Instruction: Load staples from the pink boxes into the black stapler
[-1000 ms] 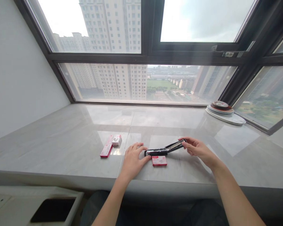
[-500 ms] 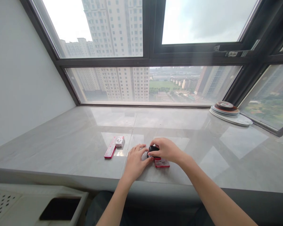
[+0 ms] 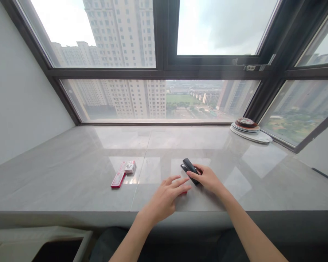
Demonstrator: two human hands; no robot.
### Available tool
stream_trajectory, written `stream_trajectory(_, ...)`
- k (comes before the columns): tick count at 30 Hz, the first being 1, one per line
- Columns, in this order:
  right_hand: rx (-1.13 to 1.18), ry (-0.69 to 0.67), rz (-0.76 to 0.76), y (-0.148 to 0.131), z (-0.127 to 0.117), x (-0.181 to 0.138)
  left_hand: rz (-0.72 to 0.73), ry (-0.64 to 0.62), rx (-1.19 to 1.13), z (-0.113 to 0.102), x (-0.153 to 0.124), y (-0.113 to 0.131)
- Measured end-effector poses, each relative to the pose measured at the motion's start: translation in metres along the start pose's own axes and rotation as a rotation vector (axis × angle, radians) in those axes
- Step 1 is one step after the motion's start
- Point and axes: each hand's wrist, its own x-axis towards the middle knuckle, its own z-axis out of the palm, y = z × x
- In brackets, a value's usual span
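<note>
A black stapler is gripped by my right hand, thumb on its near side and fingers around the back. Its jaw end points away from me, to the far left. My left hand hovers nearer the front edge, fingers stretched out and apart, with nothing in them. Under those fingertips shows a small red edge of a box; the rest of it is hidden by the hand.
On the left of the grey stone sill lie a flat pink-and-white box and a small white box. A stack of round plates stands at the back right by the window. The sill's front edge runs close below my hands.
My right hand has moved the stapler away from the red box, up and to the right. My left hand has let go and come nearer, covering most of the red box. The view has shifted slightly right.
</note>
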Motion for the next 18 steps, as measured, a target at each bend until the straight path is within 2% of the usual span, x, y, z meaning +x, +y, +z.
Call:
stream_trajectory(2,0.047,0.035,0.032,-0.001,-0.001,-0.011,-0.028,-0.022,-0.029,-0.003,-0.001,0.000)
stream_trajectory(6,0.158,0.004,0.054,-0.012,0.004,-0.033,-0.278,0.060,-0.009,-0.018,-0.016,-0.017)
stream_trajectory(8,0.197,-0.018,0.076,-0.017,0.012,-0.038,-0.349,0.078,-0.018,-0.023,-0.023,-0.027)
stream_trajectory(12,0.162,0.008,0.086,-0.029,0.035,-0.040,-0.366,0.108,-0.038,-0.014,-0.019,-0.032)
stream_trajectory(18,-0.005,0.152,0.084,-0.042,0.055,-0.045,-0.359,0.168,-0.073,0.006,0.001,-0.018)
